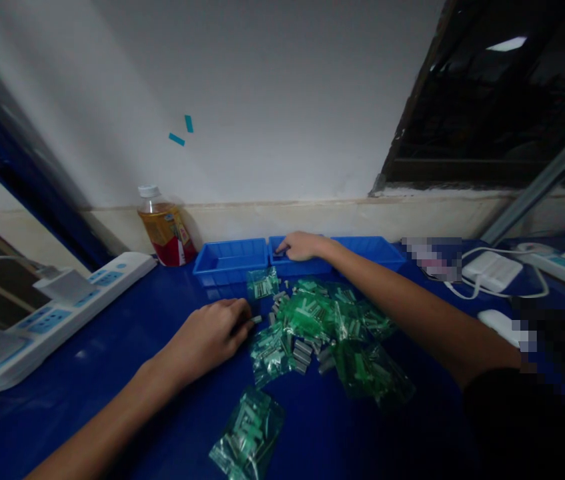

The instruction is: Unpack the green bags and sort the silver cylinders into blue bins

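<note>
- Pinching a small pale piece, the left hand rests beside the green packets.
- Hanging over the middle blue bin, the right hand points its fingers inside; whether they grip anything, I cannot tell.
- Lying among the packets: loose grey pieces.

Your left hand curls its fingers in near the thumb while your bare right forearm stretches farther forward and inward, your right hand angling its fingers down and leftward.
</note>
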A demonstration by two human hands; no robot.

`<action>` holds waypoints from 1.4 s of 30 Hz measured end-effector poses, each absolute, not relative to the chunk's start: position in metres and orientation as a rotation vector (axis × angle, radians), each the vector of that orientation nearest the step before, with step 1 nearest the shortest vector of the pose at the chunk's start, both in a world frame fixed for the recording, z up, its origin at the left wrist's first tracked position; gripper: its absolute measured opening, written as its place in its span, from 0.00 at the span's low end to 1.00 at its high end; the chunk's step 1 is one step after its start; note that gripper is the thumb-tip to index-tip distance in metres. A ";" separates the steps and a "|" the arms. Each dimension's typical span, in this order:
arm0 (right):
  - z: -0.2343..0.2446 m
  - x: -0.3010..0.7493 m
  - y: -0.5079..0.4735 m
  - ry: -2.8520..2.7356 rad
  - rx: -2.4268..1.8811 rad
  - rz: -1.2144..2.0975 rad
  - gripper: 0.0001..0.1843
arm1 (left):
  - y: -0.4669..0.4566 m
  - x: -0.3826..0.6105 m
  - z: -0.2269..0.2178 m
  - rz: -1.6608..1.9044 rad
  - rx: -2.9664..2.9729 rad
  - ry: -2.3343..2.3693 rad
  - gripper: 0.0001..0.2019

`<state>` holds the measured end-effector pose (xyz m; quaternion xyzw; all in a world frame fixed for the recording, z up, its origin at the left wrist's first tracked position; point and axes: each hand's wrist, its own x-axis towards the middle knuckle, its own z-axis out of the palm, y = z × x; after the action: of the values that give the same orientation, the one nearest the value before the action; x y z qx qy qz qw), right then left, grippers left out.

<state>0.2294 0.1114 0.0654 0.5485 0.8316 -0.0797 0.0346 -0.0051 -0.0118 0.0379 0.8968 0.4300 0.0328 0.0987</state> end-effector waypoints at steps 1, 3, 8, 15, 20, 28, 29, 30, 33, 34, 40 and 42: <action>0.064 0.231 0.112 2.547 1.743 -0.211 0.24 | -0.012 -0.006 0.037 0.101 2.656 1.265 0.12; 0.061 0.235 0.111 2.499 1.873 -0.135 0.23 | -0.011 -0.007 0.036 0.105 2.670 1.245 0.11; 0.051 0.238 0.110 2.446 1.951 -0.136 0.20 | -0.010 -0.007 0.034 0.093 2.684 1.228 0.12; 0.054 0.244 0.104 2.510 1.914 -0.216 0.21 | -0.010 -0.006 0.035 0.096 2.666 1.229 0.12; 0.059 0.251 0.103 2.511 1.857 -0.303 0.21 | -0.009 -0.006 0.033 0.101 2.680 1.220 0.12; 0.054 0.242 0.113 2.546 1.833 -0.367 0.23 | -0.009 -0.006 0.034 0.082 2.677 1.245 0.12; 0.054 0.243 0.114 2.554 1.852 -0.358 0.23 | -0.009 -0.007 0.034 0.086 2.676 1.241 0.12; 0.053 0.243 0.114 2.559 1.881 -0.341 0.23 | -0.009 -0.007 0.033 0.087 2.673 1.240 0.12; 0.053 0.247 0.113 2.534 1.991 -0.266 0.23 | -0.009 -0.007 0.032 0.097 2.670 1.232 0.12; 0.052 0.249 0.112 2.516 2.014 -0.252 0.22 | -0.009 -0.007 0.032 0.104 2.672 1.229 0.12; 0.054 0.244 0.109 2.475 1.943 -0.343 0.20 | -0.007 -0.006 0.029 0.144 2.678 1.214 0.11; 0.055 0.240 0.109 2.484 1.922 -0.368 0.19 | -0.007 -0.007 0.030 0.144 2.675 1.215 0.11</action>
<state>0.2405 0.1088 0.0551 0.6079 0.7854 -0.1164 -0.0104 -0.0065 -0.0071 0.0300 0.9048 0.4112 0.0488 0.1000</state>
